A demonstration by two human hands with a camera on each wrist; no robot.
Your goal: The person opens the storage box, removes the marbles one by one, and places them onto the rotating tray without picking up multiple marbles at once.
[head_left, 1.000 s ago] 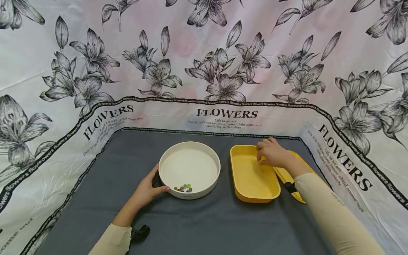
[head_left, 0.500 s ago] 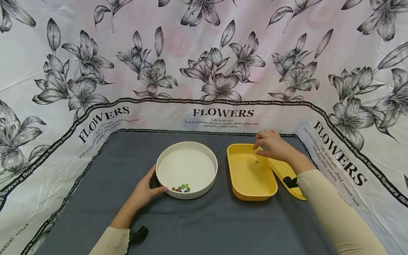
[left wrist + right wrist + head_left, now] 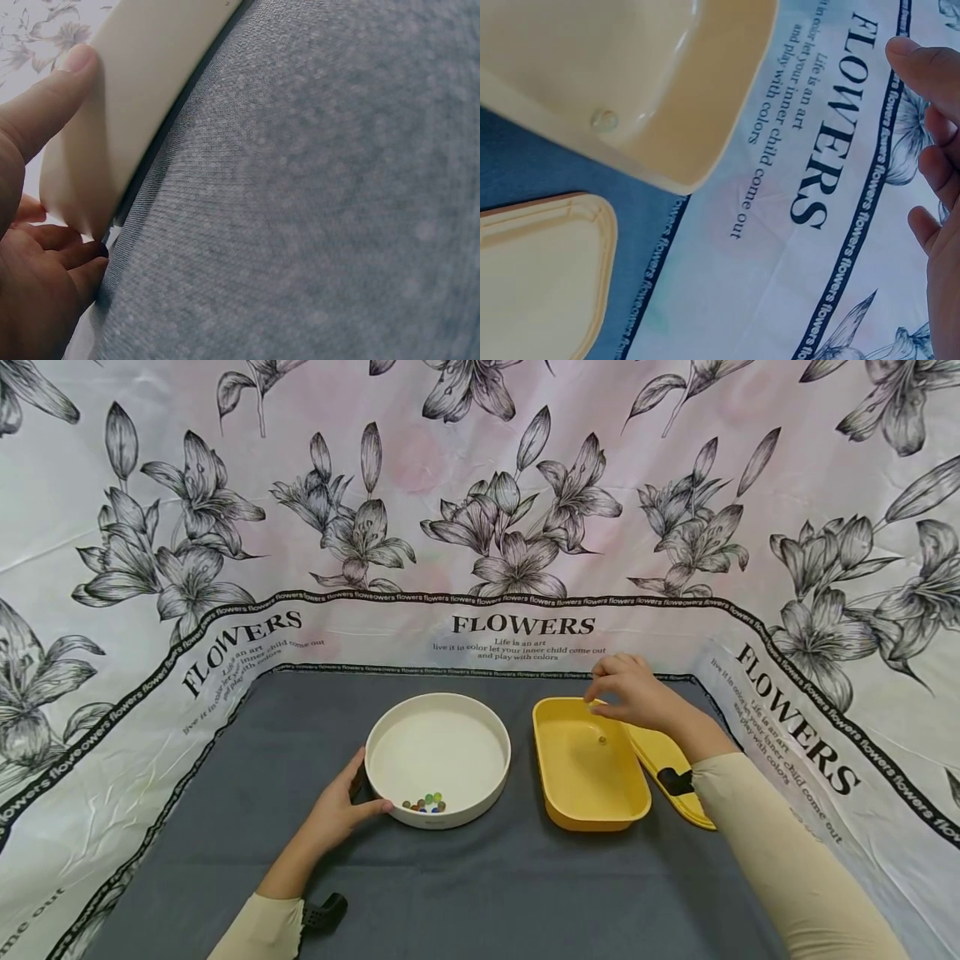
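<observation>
My left hand [image 3: 341, 806] holds the round white dish [image 3: 438, 752] at its left side, thumb at the front rim and fingers along the outer wall. Several coloured marbles [image 3: 429, 803] lie together at the dish's near edge. Over the far right corner of the yellow box [image 3: 585, 785], my right hand [image 3: 633, 692] pinches what looks like a small pale marble [image 3: 592, 705], mostly covered by the fingertips. Another marble [image 3: 602, 740] lies in the box. The right wrist view shows my thumb and curled fingers at the right edge; the pinched marble is hidden there.
A flat yellow lid [image 3: 678, 777] lies just right of the box, partly under my right forearm. Dark grey cloth [image 3: 450, 893] covers the table. A curtain printed with flowers [image 3: 517, 510] rises behind and on both sides.
My right hand has lifted from inside the yellow box toward its far edge, uncovering the marble in the box. My left hand has stayed at the dish. The whole head view has shifted slightly.
</observation>
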